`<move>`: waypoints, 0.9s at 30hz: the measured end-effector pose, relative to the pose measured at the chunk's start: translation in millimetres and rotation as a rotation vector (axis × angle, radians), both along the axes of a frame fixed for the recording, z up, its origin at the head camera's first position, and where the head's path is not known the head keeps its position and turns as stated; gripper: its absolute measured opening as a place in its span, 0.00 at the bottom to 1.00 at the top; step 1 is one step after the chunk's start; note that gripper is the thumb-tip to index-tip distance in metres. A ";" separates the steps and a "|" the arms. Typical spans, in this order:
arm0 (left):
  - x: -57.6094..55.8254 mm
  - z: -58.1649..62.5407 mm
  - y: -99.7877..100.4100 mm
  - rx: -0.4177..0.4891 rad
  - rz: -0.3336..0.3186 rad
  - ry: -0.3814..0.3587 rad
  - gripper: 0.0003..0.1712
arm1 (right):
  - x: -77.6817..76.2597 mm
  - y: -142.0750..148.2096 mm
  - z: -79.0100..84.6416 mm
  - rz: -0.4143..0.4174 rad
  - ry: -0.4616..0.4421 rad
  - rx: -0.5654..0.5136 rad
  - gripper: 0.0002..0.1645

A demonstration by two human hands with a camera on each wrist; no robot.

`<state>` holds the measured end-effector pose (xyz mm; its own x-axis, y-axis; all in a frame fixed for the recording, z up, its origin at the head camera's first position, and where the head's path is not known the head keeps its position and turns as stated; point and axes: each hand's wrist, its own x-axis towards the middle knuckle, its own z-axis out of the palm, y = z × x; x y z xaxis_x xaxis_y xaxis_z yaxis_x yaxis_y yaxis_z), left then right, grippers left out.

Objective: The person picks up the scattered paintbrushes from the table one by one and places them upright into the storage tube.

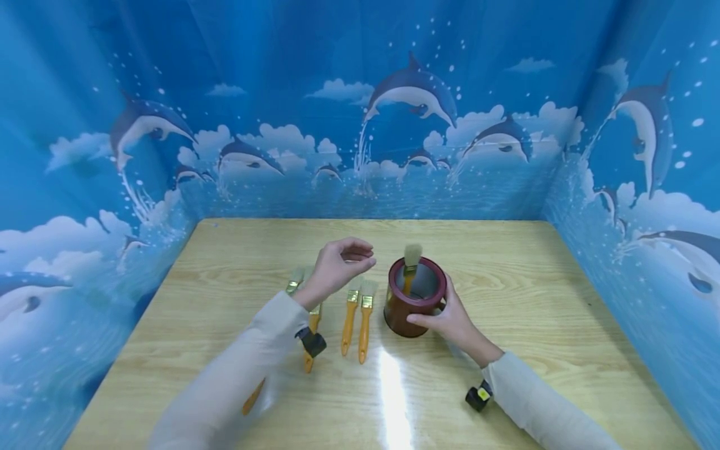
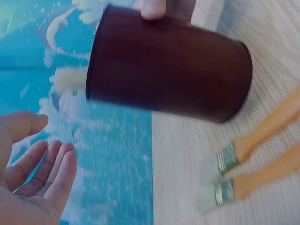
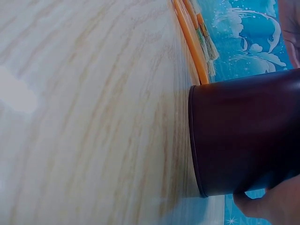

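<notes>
My right hand (image 1: pixel 452 319) grips a dark brown cylindrical pot (image 1: pixel 407 315) from its right side, thumb across the front and fingers behind. The pot has a reddish rim and stands upright on the table. One paintbrush (image 1: pixel 413 255) leans inside it, bristles up above the rim. My left hand (image 1: pixel 340 265) hovers left of the pot with loosely bent fingers and nothing in them. Just below it lie two flat paintbrushes (image 1: pixel 365 322) with orange handles, side by side. In the left wrist view, the left hand (image 2: pixel 40 176) is apart from the pot (image 2: pixel 168 65).
More paintbrushes (image 1: pixel 315 319) lie under the left forearm, partly hidden by it. An orange handle end (image 1: pixel 253 397) shows near the left sleeve. The wooden table (image 1: pixel 506 250) is bounded by blue dolphin-print curtains (image 1: pixel 281 187) at the back and both sides.
</notes>
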<state>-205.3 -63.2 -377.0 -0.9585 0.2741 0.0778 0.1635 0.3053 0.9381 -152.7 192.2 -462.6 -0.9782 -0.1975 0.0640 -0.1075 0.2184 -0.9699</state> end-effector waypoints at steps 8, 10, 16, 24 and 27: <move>-2.6 -11.2 -44.4 0.055 0.089 -0.197 0.23 | 1.0 0.1 -1.0 -0.008 0.016 0.012 0.63; -2.4 -13.9 -54.5 0.046 0.112 -0.229 0.25 | 1.4 -0.3 0.0 -0.013 0.011 0.018 0.64; 0.7 -22.0 -82.3 0.066 0.156 -0.288 0.28 | 1.8 -1.3 1.2 -0.008 -0.005 0.014 0.65; 3.3 -38.2 -113.0 -0.001 0.203 -0.334 0.29 | 2.2 -0.8 0.6 -0.007 -0.020 0.028 0.65; 4.5 -46.9 -122.5 -0.042 0.225 -0.356 0.29 | 2.5 -0.6 0.5 -0.016 -0.047 0.049 0.67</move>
<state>-200.8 -185.7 -423.9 -0.9599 0.0513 -0.2755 -0.2432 0.3357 0.9100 -150.1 191.6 -462.1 -0.9831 -0.1831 0.0086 -0.0582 0.2672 -0.9619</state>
